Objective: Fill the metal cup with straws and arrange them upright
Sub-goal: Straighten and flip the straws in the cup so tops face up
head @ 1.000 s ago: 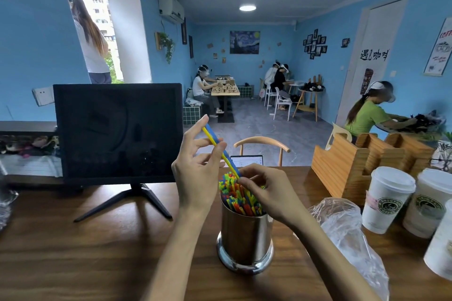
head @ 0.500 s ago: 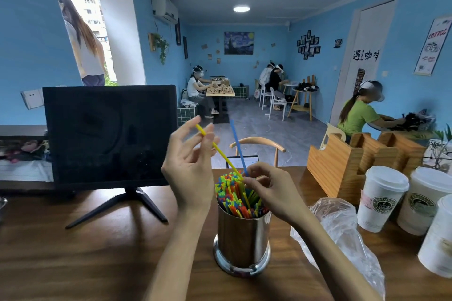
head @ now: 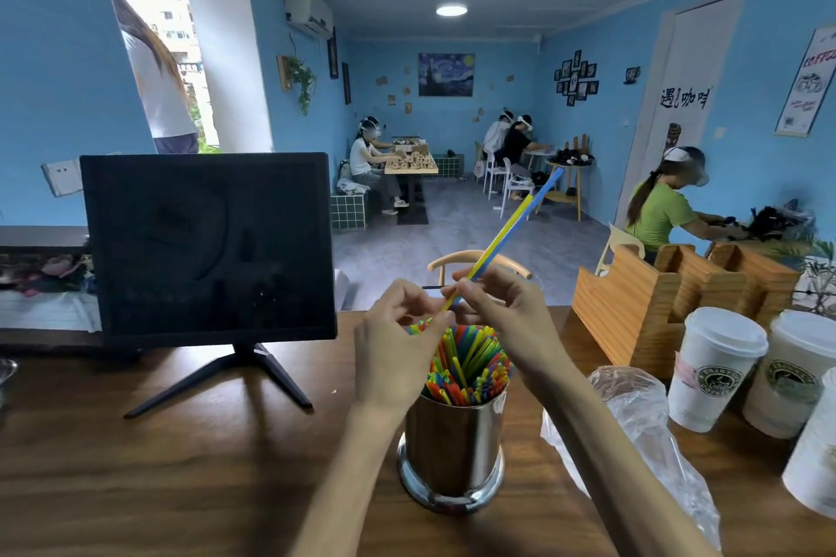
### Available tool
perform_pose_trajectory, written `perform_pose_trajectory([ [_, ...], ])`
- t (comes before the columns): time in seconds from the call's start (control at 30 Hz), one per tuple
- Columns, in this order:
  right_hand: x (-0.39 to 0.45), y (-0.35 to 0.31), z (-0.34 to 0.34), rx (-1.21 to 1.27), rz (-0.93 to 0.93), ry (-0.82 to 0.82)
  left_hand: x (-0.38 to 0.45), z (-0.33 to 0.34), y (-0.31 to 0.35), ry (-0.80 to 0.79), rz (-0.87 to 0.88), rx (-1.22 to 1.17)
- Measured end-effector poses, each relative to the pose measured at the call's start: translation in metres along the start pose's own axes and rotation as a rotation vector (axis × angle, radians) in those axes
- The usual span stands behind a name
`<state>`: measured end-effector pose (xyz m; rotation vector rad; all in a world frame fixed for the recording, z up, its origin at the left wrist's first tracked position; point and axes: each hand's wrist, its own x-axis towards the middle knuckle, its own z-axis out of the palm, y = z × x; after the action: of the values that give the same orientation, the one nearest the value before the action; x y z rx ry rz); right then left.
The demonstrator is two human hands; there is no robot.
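The metal cup [head: 453, 443] stands on the near part of the wooden counter [head: 181, 466], already packed with coloured straws [head: 470, 364] that rise above its rim at slightly splayed angles. Compared with half a second earlier, the yellow straw [head: 500, 235] and the blue straw [head: 543, 190], then held apart and leaning left, now lie side by side and slant up to the far right; the right hand [head: 506, 321] pinches them at their lower part, while the left hand [head: 398, 344], fingers curled, meets their lower ends just above the bundle, though whether it truly grips them cannot be told. This suggests the pair has been gathered for insertion together, with the cup nearly full and little of the task remaining. To the left stands a dark monitor [head: 208, 244]; to the right lie a crumpled plastic bag [head: 633, 421], three lidded paper cups [head: 714, 366] and a wooden organiser [head: 642, 303]. The dense bundle itself is the likely obstacle: free gaps between standing straws appear few.
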<state>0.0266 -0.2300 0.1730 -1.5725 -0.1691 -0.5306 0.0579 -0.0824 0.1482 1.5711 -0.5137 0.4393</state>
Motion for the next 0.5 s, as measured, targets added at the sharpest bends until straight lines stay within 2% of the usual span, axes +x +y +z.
perform_pose_trajectory([
  [0.07,0.003,0.006,-0.003,-0.152,-0.026,0.07,0.006,-0.002,0.004,-0.032,0.01,0.091],
  [0.13,0.006,0.014,-0.009,-0.44,-0.074,0.158,0.01,-0.004,0.007,-0.031,0.004,0.064],
  [0.23,0.0,0.023,-0.013,-0.802,-0.037,0.085,0.012,-0.003,0.007,-0.059,-0.029,-0.011],
  [0.37,-0.007,0.03,-0.011,-0.859,0.001,0.0,0.014,0.006,0.005,-0.218,-0.104,-0.032],
  [0.5,-0.004,0.021,-0.011,-0.725,-0.003,-0.011,0.017,0.012,0.003,-0.286,-0.13,-0.059],
])
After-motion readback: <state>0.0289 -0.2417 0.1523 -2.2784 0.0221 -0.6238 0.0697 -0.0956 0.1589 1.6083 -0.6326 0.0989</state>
